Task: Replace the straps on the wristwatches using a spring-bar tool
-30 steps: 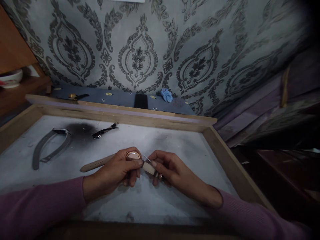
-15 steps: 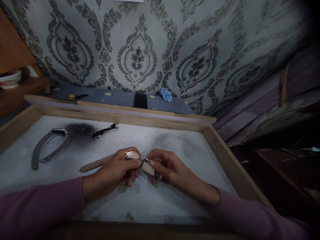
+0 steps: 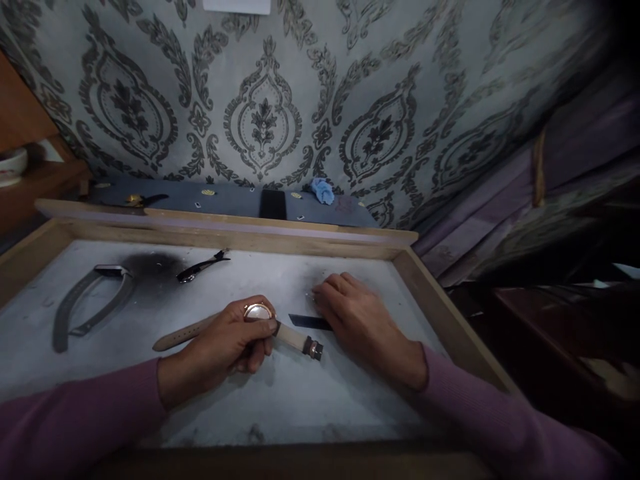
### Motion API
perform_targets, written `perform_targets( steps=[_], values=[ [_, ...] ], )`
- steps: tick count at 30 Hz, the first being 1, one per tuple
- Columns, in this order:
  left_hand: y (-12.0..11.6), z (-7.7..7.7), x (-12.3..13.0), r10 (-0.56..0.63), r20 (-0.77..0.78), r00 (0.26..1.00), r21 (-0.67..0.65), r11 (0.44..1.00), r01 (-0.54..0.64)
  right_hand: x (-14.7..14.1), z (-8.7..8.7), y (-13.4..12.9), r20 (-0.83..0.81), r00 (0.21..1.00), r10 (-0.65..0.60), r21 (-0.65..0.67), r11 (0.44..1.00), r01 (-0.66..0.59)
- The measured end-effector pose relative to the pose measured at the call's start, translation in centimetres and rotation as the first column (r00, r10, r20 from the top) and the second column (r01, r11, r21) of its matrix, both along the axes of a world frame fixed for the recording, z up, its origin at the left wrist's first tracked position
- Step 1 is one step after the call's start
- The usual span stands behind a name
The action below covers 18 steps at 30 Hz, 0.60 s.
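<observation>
Head camera view: a gold-rimmed watch (image 3: pixel 258 312) sits pinched in the left hand (image 3: pixel 227 333) above the tabletop (image 3: pixel 210 417), strap running sideways, buckle end (image 3: pixel 314 349) angled toward the nearby, separate right hand (image 3: pixel 357 323), which curls by a dark strip (image 3: pixel 307 321), its grip impossible to tell.

The bench (image 3: pixel 250 407) has a pale top inside a raised wooden rim (image 3: pixel 225 239). On it lie a grey watch (image 3: pixel 70 303), a slim black object (image 3: pixel 200 267), and a flat dark strip (image 3: pixel 310 322), partly hidden.
</observation>
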<state>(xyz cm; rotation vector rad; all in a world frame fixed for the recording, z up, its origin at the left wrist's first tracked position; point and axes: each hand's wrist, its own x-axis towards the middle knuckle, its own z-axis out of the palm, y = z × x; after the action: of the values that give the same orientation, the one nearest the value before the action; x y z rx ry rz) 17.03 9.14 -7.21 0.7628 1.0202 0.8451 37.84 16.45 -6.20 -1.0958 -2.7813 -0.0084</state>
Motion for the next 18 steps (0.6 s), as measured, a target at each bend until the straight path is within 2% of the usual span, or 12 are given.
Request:
perform_targets(
  steps=[4,8,15,18],
  values=[
    [-0.04,-0.14,-0.02,0.01,0.0,1.0,0.009,1.0,-0.01,0.48,0.32,-0.43,0.087,0.985,0.149,-0.052,0.988,-0.145],
    [-0.13,-0.54,-0.12,0.009,0.006,1.0,0.022,1.0,-0.009,0.81,0.4,-0.29,0.165,0.974,0.156,-0.08,0.986,-0.145],
    [-0.1,-0.92,-0.16,0.011,0.023,1.0,0.034,0.999,-0.012,0.84,0.65,-0.38,0.09,0.985,0.15,-0.261,0.958,-0.122],
    [-0.08,-0.97,-0.14,0.01,0.019,1.0,0.029,1.0,-0.011,0.94,0.71,-0.46,0.018,0.989,0.149,-0.3,0.944,-0.137]
  ],
)
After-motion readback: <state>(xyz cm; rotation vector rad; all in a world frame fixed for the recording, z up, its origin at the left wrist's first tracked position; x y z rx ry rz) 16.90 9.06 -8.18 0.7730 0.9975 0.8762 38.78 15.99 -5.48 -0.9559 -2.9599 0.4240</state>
